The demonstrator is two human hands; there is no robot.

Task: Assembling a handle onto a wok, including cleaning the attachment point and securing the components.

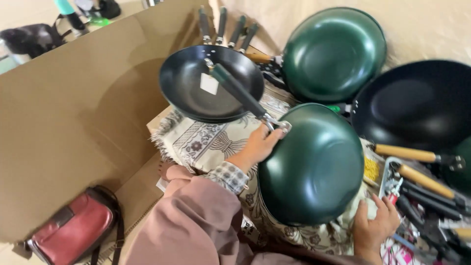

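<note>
Green wok [314, 172] upturned, my left hand [259, 145] gripping its rim; right hand [375, 223] open beside it; white square label [209, 83] beyond my fingertips.

Left hand [260, 144] grips the rim of a green wok [311, 164] turned bottom-up, right at the joint where its dark green handle [239, 90] meets the bowl. That handle reaches up across a black frying pan [211, 82] with a white tag inside. Right hand [374, 223] rests with fingers spread on the patterned cloth [206, 142] beside the wok's lower edge. Another green wok [333, 53] sits behind, a black wok [417, 103] to the right, wooden-handled tools [417, 167] nearby. A red bag [73, 228] lies against the cardboard [73, 122].
</note>
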